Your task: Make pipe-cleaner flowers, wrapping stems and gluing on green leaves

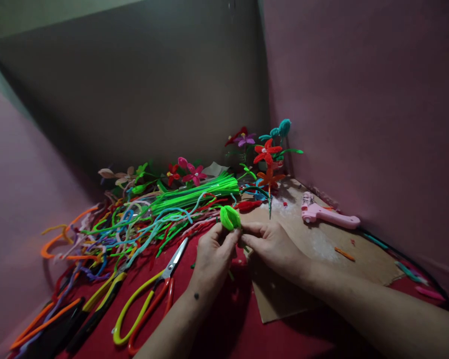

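Note:
A bright green pipe-cleaner flower bud (230,218) stands upright between my hands, above the red cloth. My left hand (216,252) is closed, with its thumb and fingers pinching the base of the bud. From the right, my right hand (271,245) pinches at the same base, thumb and forefinger pressed together. A short green stem end shows below the fingers; the rest of it is hidden by my hands. Scissors (155,294) with yellow and red handles lie just left of my left forearm, blades pointing away.
Loose coloured pipe cleaners (134,234) and a green bundle (198,192) spread across the left and back. Pliers (101,299) lie at the left. Finished flowers (267,152) stand behind. A pink glue gun (329,214) rests on cardboard (303,249) at the right, near the wall.

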`<state>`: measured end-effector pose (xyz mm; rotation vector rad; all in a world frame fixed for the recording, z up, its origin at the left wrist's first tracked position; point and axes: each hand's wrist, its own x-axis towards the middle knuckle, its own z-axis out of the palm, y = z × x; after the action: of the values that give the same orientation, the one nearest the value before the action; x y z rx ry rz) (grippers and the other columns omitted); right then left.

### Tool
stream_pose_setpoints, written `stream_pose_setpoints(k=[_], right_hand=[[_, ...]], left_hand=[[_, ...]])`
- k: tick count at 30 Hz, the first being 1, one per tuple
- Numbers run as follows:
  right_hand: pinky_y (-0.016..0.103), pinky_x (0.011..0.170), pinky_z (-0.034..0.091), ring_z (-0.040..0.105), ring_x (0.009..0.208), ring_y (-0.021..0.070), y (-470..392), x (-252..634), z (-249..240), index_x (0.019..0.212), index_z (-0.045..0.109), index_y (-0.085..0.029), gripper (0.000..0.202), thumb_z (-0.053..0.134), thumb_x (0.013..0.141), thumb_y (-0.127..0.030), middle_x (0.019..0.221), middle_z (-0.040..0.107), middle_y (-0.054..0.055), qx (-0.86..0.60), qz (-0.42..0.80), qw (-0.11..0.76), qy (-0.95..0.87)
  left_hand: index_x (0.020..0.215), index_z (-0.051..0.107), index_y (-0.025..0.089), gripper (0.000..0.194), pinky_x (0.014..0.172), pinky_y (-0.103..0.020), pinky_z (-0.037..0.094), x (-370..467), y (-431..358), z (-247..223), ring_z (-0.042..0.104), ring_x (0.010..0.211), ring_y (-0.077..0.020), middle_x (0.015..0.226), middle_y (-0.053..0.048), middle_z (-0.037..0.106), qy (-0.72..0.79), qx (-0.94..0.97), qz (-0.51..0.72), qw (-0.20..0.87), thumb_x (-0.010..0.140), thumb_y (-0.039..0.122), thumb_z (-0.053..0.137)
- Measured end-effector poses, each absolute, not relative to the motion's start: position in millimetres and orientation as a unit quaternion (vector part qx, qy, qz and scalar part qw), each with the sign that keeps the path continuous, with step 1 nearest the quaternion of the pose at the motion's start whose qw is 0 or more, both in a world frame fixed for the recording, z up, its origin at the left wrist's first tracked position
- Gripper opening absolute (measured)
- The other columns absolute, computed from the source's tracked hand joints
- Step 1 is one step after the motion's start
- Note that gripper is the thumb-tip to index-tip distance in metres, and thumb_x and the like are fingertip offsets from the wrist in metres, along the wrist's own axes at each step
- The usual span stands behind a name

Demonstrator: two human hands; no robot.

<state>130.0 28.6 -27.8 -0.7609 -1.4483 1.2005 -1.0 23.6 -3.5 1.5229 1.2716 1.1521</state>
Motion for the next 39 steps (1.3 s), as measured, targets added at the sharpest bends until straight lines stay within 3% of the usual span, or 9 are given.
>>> stream_pose_setpoints(k=[4, 8, 18, 25, 28, 30, 34, 36, 39], right_hand=[[0.039, 0.087, 0.044, 0.063, 0.081, 0.0192, 31.9, 131.7, -24.0, 0.093, 0.074, -0.020, 0.023, 0.062, 0.076, -0.029, 0.082, 0.071, 0.002, -0.305, 0.571, 0.533, -0.545], [0.035, 0.084, 0.044, 0.063, 0.078, 0.0169, 33.0, 134.0, -20.6, 0.087, 0.074, -0.017, 0.024, 0.069, 0.070, -0.034, 0.081, 0.071, 0.004, -0.281, 0.629, 0.541, -0.483], [0.021, 0.061, 0.044, 0.059, 0.061, 0.0104, 38.2, 133.0, -22.6, 0.066, 0.065, -0.012, 0.009, 0.070, 0.060, -0.016, 0.066, 0.065, 0.002, -0.308, 0.680, 0.564, -0.353], [0.018, 0.046, 0.041, 0.055, 0.048, 0.0083, 43.5, 140.1, -22.3, 0.065, 0.054, -0.014, 0.008, 0.061, 0.063, -0.011, 0.060, 0.060, 0.001, -0.389, 0.671, 0.536, -0.334], [0.017, 0.036, 0.031, 0.050, 0.042, 0.0077, 45.7, 141.6, -23.1, 0.072, 0.056, -0.013, 0.003, 0.054, 0.069, -0.012, 0.061, 0.059, 0.002, -0.446, 0.624, 0.486, -0.418], [0.019, 0.036, 0.031, 0.050, 0.040, 0.0098, 46.8, 142.0, -23.6, 0.087, 0.056, -0.014, 0.014, 0.048, 0.076, -0.015, 0.062, 0.060, 0.003, -0.508, 0.568, 0.453, -0.462], [0.029, 0.058, 0.042, 0.060, 0.061, 0.0180, 47.9, 145.5, -24.6, 0.104, 0.055, -0.011, 0.029, 0.046, 0.077, -0.010, 0.074, 0.065, 0.009, -0.599, 0.312, 0.393, -0.623], [0.032, 0.068, 0.041, 0.062, 0.075, 0.0219, 48.5, 148.7, -24.7, 0.102, 0.058, -0.010, 0.029, 0.046, 0.076, -0.007, 0.083, 0.066, 0.013, -0.606, 0.202, 0.351, -0.684], [0.032, 0.069, 0.039, 0.062, 0.081, 0.0245, 49.9, 152.3, -24.6, 0.102, 0.060, -0.012, 0.028, 0.043, 0.080, -0.011, 0.088, 0.067, 0.014, -0.622, 0.144, 0.316, -0.702]], left_hand=[[0.072, 0.056, 0.016, 0.020, 0.039, -0.019, 0.027, -4.0, 24.4, -5.1, 0.035, 0.038, -0.0062, 0.045, 0.007, 0.044, 0.507, 0.626, 0.435, 0.403, 0.078, 0.035, 0.058], [0.066, 0.052, 0.016, 0.026, 0.041, -0.019, 0.029, -3.5, 23.0, 1.8, 0.036, 0.039, -0.0060, 0.044, 0.007, 0.044, 0.510, 0.620, 0.432, 0.411, 0.080, 0.037, 0.057], [0.057, 0.043, 0.017, 0.030, 0.040, -0.019, 0.029, 1.0, 22.3, 0.0, 0.035, 0.038, -0.0059, 0.042, 0.007, 0.042, 0.522, 0.583, 0.450, 0.429, 0.076, 0.033, 0.058], [0.061, 0.051, 0.015, 0.022, 0.044, -0.019, 0.035, -5.6, 24.9, 3.7, 0.043, 0.043, -0.0071, 0.049, 0.004, 0.050, 0.487, 0.595, 0.425, 0.478, 0.077, 0.028, 0.059], [0.062, 0.054, 0.014, 0.020, 0.044, -0.020, 0.037, -10.3, 27.9, 4.0, 0.045, 0.045, -0.0077, 0.052, 0.003, 0.053, 0.455, 0.589, 0.398, 0.537, 0.075, 0.028, 0.061], [0.061, 0.053, 0.015, 0.022, 0.041, -0.020, 0.033, -11.6, 28.5, 2.5, 0.042, 0.041, -0.0073, 0.049, 0.003, 0.051, 0.447, 0.582, 0.370, 0.570, 0.075, 0.030, 0.061], [0.062, 0.052, 0.015, 0.021, 0.037, -0.019, 0.023, -13.3, 30.1, -1.7, 0.033, 0.036, -0.0047, 0.044, 0.006, 0.045, 0.456, 0.571, 0.379, 0.567, 0.075, 0.029, 0.062], [0.065, 0.053, 0.015, 0.018, 0.039, -0.019, 0.025, -15.7, 33.2, -3.5, 0.034, 0.038, -0.0041, 0.047, 0.006, 0.045, 0.457, 0.559, 0.412, 0.555, 0.074, 0.027, 0.062], [0.067, 0.054, 0.014, 0.013, 0.046, -0.017, 0.033, -19.6, 39.5, -6.9, 0.043, 0.046, -0.0048, 0.055, 0.004, 0.051, 0.469, 0.521, 0.468, 0.538, 0.071, 0.022, 0.062]])
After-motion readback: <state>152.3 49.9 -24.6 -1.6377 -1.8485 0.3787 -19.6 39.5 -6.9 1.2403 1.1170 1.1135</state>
